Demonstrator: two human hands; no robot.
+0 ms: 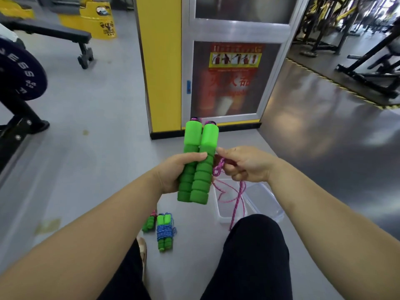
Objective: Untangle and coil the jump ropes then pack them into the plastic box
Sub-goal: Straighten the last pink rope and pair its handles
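Head view: the left hand (pixel 173 172) holds a pair of green foam handles (pixel 198 169) upright and side by side, its fingers and thumb clamped round their ribbed lower halves. Just right of them, the right hand (pixel 246 165) pinches the pink rope (pixel 236 200) between its curled fingers (pixel 232 172), close against the handles. Below the right fingers the rope hangs in loose, uneven loops, not yet wound, and trails down past the person's knee (pixel 255 245).

Directly beneath those hanging loops a clear plastic box (pixel 268 202) sits on the floor (pixel 97 169). As far as its see-through walls show, no rope is packed in it, though the knee hides part of it.

Well below the left fingers, two bundles lie on the floor: a blue-rope bundle (pixel 165 231), its cord wrapped tightly round paired green handles, and touching its left side a second bundle (pixel 149 224), smaller in view and with its winding too small to read.

By my judgement, one rope is coiled, perhaps two; this pink one is at the start of winding, and all the packing remains.
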